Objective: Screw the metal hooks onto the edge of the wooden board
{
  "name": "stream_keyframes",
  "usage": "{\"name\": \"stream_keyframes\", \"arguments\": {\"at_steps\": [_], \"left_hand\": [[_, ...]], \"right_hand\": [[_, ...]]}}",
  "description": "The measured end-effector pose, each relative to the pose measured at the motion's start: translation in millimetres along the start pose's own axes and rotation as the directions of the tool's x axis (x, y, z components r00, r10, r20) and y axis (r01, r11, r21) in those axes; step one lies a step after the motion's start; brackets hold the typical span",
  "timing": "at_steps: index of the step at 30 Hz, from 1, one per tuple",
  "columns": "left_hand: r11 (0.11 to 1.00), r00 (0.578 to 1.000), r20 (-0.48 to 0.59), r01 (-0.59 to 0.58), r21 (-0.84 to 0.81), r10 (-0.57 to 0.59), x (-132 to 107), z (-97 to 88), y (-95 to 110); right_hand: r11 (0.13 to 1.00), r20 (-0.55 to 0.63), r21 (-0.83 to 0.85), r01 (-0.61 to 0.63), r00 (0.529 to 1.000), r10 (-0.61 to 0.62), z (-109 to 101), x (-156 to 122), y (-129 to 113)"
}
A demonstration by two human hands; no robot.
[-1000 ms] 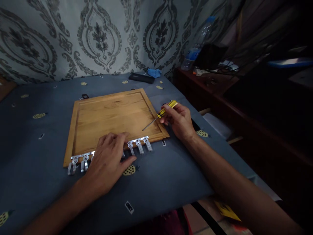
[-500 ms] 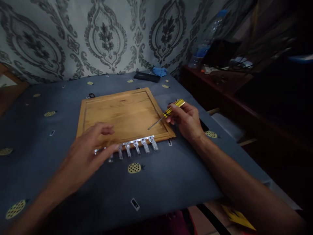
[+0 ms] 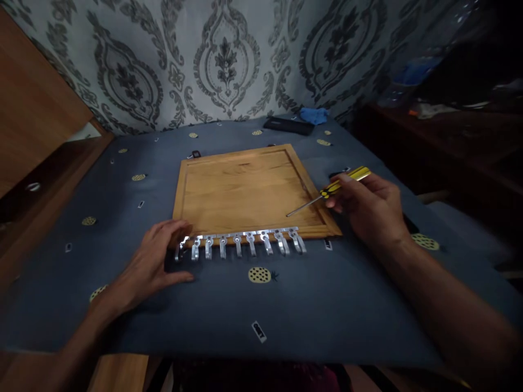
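Note:
A framed wooden board [image 3: 245, 190] lies on the cloth-covered table, and a silver metal hook rail [image 3: 245, 235] with several hooks runs along its near edge. My left hand [image 3: 157, 258] is at the board's near left corner, thumb and fingers apart, the fingertips at the corner and the thumb low over the cloth. In my right hand [image 3: 370, 207] is a screwdriver [image 3: 347, 182] with a yellow and black handle. Its metal shaft slants down to the left, the tip over the right part of the board. Whether the tip touches the wood I cannot tell.
At the back of the dark blue tablecloth [image 3: 212, 310] lie a black case [image 3: 289, 126] and a blue cloth [image 3: 314, 115]. A dark flat object [image 3: 409, 224] is partly hidden behind my right hand. Wooden furniture [image 3: 36, 98] stands at the left; a plastic bottle [image 3: 417, 71] stands at the right.
The view has swung left, so the table sits further right in it. My left hand has drawn back from over the hook rail to the board's corner. My right hand still holds the screwdriver.

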State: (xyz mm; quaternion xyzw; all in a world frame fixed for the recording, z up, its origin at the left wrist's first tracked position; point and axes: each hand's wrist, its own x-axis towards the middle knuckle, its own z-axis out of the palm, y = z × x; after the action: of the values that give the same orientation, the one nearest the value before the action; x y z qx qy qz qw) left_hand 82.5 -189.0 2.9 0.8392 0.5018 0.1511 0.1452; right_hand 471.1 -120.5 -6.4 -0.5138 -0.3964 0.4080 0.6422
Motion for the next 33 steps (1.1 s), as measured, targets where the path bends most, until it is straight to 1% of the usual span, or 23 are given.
{"name": "stream_keyframes", "arguments": {"at_steps": [3, 6, 10, 13, 19, 26, 31, 33], "left_hand": [[0.999, 1.0, 0.002, 0.0, -0.032, 0.0, -2.8, 2.6, 0.5], [0.998, 1.0, 0.012, 0.02, -0.064, -0.019, -4.6, 1.7, 1.8], [0.993, 1.0, 0.015, 0.011, -0.118, -0.009, -6.9, -0.5, 3.9], [0.988, 0.999, 0.019, 0.044, -0.15, -0.042, -9.6, -1.7, 4.4], [0.986, 0.996, 0.019, 0.086, -0.145, -0.085, -14.5, 1.2, -1.0], [0.993, 0.999, -0.041, 0.023, -0.117, -0.028, -14.7, 11.0, -8.3], [0.996, 0.998, -0.06, 0.007, -0.094, -0.013, -11.4, 9.4, -6.1], [0.996, 0.999, -0.047, -0.007, -0.086, 0.003, -10.9, 8.1, -5.1]], "right_hand": [[1.0, -0.011, -0.002, 0.003, 1.0, -0.003, 1.0, -0.4, -0.7], [1.0, -0.017, -0.006, 0.001, 1.0, -0.001, 1.0, -0.2, -0.8], [1.0, -0.028, -0.017, -0.016, 0.999, 0.016, 0.7, 0.4, -0.8], [0.999, -0.034, -0.026, -0.028, 0.999, 0.027, 1.1, 0.6, -1.4], [0.997, -0.035, -0.059, -0.046, 0.998, 0.044, 2.2, 0.0, -4.0], [0.998, -0.053, -0.056, -0.039, 0.998, 0.036, 2.5, 1.0, -3.1], [0.998, -0.05, -0.049, -0.046, 0.998, 0.044, 2.2, 1.0, -3.2], [0.998, -0.05, -0.047, -0.043, 0.998, 0.041, 2.2, 0.7, -3.2]]}}
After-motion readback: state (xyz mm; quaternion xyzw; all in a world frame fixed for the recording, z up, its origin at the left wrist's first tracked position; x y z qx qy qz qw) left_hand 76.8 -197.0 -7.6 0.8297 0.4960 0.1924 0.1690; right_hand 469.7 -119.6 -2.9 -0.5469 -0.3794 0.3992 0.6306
